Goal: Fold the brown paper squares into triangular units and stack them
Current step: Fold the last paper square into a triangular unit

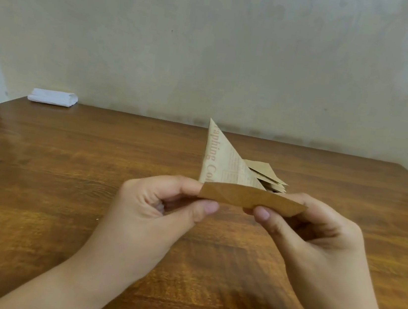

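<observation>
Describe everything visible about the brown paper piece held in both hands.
The brown printed paper piece is partly folded: a pale triangular flap with faint lettering stands upright, while a darker plain strip runs along its bottom edge. The left hand pinches one end, the right hand the other, holding it above the wooden table.

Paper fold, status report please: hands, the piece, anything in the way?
Left hand and right hand both pinching the half-folded paper above the table. Folded stack behind it. Nothing blocking.
</observation>
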The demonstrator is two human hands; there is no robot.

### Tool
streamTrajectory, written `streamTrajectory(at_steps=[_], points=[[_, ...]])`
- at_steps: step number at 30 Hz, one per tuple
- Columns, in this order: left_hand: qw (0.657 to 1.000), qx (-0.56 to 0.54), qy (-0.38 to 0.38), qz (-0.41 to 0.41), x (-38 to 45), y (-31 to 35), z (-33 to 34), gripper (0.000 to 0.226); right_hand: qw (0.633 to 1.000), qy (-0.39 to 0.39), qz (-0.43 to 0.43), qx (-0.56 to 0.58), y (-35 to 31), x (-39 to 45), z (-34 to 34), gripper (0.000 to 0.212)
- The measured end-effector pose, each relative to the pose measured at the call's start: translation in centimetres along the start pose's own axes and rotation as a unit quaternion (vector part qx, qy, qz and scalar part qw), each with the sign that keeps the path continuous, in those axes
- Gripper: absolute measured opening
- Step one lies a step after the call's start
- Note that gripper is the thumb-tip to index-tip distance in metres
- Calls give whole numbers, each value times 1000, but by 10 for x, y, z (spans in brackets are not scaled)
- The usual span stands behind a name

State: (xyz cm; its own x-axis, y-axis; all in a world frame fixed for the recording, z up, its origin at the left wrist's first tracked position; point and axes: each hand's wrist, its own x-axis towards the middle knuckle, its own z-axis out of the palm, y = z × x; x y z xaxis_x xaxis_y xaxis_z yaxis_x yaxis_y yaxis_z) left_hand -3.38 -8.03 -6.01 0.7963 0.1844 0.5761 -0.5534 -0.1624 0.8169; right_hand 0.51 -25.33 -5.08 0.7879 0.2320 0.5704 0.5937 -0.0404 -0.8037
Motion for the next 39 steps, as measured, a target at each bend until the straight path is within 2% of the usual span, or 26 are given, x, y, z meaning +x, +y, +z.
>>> streamTrajectory(at_steps=[3, 9, 16, 18, 25, 29, 31, 36, 39], points=[[998, -39, 40, -36, 0, 1, 6, 22, 999, 15, 28, 3, -1, 0, 2, 9], [979, -131, 90, -128, 1, -3, 18, 14, 988, 33, 117, 98, 4, 1, 6, 34], [952, -195, 105, -213, 1, -6, 20, 19, 970, 47, 179, 155, 9, 3, 12, 16], [948, -196, 112, -223, 1, -6, 22, 24, 965, 50, 192, 173, 11, 3, 13, 13], [944, -198, 125, -232, -1, -10, 24, 18, 950, 43, 228, 208, 12, 4, 15, 21], [942, -197, 137, -235, -1, -10, 25, 21, 944, 57, 245, 213, 13, 3, 16, 39], [942, -189, 141, -239, -1, -8, 25, 22, 938, 66, 253, 226, 14, 3, 16, 25], [939, -175, 148, -256, -1, -5, 23, 33, 937, 62, 253, 232, 11, 3, 15, 29], [946, -161, 132, -248, 0, -2, 22, 44, 930, 48, 277, 238, 7, 5, 13, 43]])
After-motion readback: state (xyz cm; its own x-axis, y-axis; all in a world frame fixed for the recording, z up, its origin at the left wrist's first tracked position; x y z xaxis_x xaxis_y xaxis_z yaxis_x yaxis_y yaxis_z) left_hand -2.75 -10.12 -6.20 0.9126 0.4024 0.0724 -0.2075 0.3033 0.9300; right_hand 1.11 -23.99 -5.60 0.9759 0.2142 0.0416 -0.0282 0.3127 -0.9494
